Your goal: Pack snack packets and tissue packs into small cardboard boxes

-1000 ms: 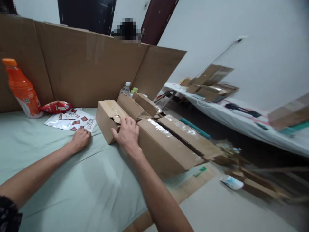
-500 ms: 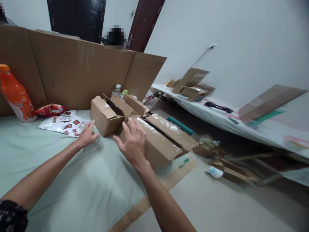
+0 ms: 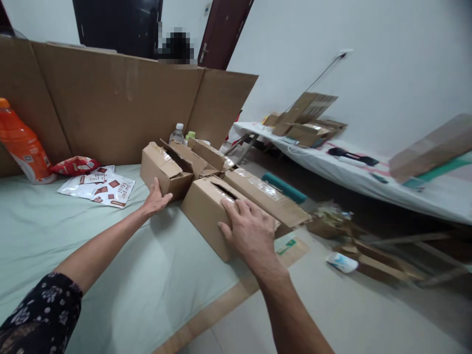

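Tan cardboard boxes sit in a cluster on the pale green cloth (image 3: 92, 246). My left hand (image 3: 157, 199) is beside the small box (image 3: 158, 169) at the cluster's left, fingertips at its lower front side and thumb stretched out. My right hand (image 3: 252, 226) lies over the upper edge of the long nearer box (image 3: 208, 211), fingers loosely spread on top and thumb along its side. A narrow gap shows in this box's taped top. Another long box (image 3: 265, 194) stands right behind it, and an open-flapped one (image 3: 191, 157) adjoins the small box.
A cardboard screen (image 3: 121, 103) stands behind. On the left are an orange bottle (image 3: 24, 147), a red packet (image 3: 75, 165) and white pouches (image 3: 118, 189). A clear bottle (image 3: 177, 133) stands behind the boxes. Right, a white-covered table (image 3: 306, 155) runs along the wall.
My right hand has moved right, from hovering by the near box's left end onto its top edge. My left hand has come forward and right to the small box. The view has shifted slightly.
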Demonstrator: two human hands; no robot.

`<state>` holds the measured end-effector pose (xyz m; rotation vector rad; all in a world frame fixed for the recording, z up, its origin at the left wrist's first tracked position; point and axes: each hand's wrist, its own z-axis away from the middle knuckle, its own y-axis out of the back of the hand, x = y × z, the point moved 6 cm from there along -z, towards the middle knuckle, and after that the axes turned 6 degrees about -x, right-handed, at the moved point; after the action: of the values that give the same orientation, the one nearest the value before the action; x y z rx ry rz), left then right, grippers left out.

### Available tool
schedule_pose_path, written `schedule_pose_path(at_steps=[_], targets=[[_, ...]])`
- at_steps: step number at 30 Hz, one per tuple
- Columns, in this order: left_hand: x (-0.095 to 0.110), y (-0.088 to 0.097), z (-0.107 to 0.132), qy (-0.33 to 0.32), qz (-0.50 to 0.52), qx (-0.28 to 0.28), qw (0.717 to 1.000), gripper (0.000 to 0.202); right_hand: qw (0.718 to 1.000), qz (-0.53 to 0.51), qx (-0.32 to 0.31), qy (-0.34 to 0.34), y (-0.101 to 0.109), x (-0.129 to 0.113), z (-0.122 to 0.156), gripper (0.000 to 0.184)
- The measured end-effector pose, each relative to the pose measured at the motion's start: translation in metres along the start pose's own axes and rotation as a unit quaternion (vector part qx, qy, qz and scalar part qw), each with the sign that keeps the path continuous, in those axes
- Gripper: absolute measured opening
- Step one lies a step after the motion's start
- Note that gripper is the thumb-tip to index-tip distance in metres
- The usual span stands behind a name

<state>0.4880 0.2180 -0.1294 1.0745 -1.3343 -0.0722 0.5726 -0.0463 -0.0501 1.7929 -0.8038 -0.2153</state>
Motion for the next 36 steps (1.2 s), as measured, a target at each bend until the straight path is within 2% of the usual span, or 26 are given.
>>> schedule_pose_path(at_steps=[3, 5, 7, 10, 12, 15, 17, 20, 22, 24, 27, 30, 31, 33, 36], targets=[[0.007, -0.001, 0.010, -0.016, -0.013, -0.022, 1.000, 0.041, 1.000, 0.001, -0.009, 0.000, 0.001, 0.001, 0.002, 0.043], [0.006, 0.003, 0.030, -0.031, -0.028, -0.045, 0.998, 0.041, 1.000, 0.006, 0.012, 0.002, 0.008, 0.001, 0.008, 0.042], [-0.003, 0.011, 0.063, -0.043, -0.053, -0.072, 0.995, 0.041, 0.997, 0.001, 0.071, 0.008, 0.018, -0.001, 0.017, 0.041], [-0.020, 0.028, 0.135, -0.054, -0.101, -0.122, 0.986, 0.043, 0.986, -0.067, 0.144, 0.053, 0.021, -0.024, 0.028, 0.038], [-0.028, 0.042, 0.188, -0.057, -0.133, -0.161, 0.976, 0.044, 0.976, -0.137, 0.113, 0.125, 0.004, -0.060, 0.028, 0.034], [-0.031, 0.065, 0.258, -0.067, -0.162, -0.215, 0.961, 0.049, 0.954, -0.200, -0.021, 0.222, -0.039, -0.140, 0.014, 0.043], [-0.028, 0.083, 0.293, -0.080, -0.169, -0.236, 0.954, 0.048, 0.944, -0.214, -0.100, 0.228, -0.064, -0.193, -0.006, 0.058], [-0.031, 0.117, 0.321, -0.087, -0.171, -0.232, 0.954, 0.033, 0.942, -0.226, -0.148, 0.197, -0.084, -0.258, -0.046, 0.068], [-0.044, 0.149, 0.320, -0.064, -0.176, -0.185, 0.965, 0.030, 0.944, -0.227, -0.152, 0.185, -0.089, -0.291, -0.067, 0.062], [-0.066, 0.192, 0.302, -0.018, -0.185, -0.097, 0.978, 0.041, 0.946, -0.224, -0.151, 0.178, -0.094, -0.313, -0.079, 0.056], [-0.107, 0.273, 0.254, 0.066, -0.195, 0.075, 0.976, 0.056, 0.951, -0.217, -0.140, 0.168, -0.104, -0.325, -0.080, 0.051], [-0.147, 0.343, 0.198, 0.139, -0.189, 0.218, 0.947, 0.051, 0.954, -0.211, -0.122, 0.173, -0.110, -0.323, -0.075, 0.051], [-0.160, 0.359, 0.181, 0.162, -0.183, 0.253, 0.936, 0.050, 0.955, -0.209, -0.117, 0.178, -0.111, -0.321, -0.074, 0.051], [-0.183, 0.377, 0.152, 0.201, -0.167, 0.305, 0.916, 0.049, 0.955, -0.205, -0.107, 0.186, -0.113, -0.318, -0.073, 0.051], [-0.208, 0.374, 0.128, 0.238, -0.155, 0.345, 0.895, 0.048, 0.957, -0.199, -0.081, 0.193, -0.116, -0.317, -0.072, 0.052]])
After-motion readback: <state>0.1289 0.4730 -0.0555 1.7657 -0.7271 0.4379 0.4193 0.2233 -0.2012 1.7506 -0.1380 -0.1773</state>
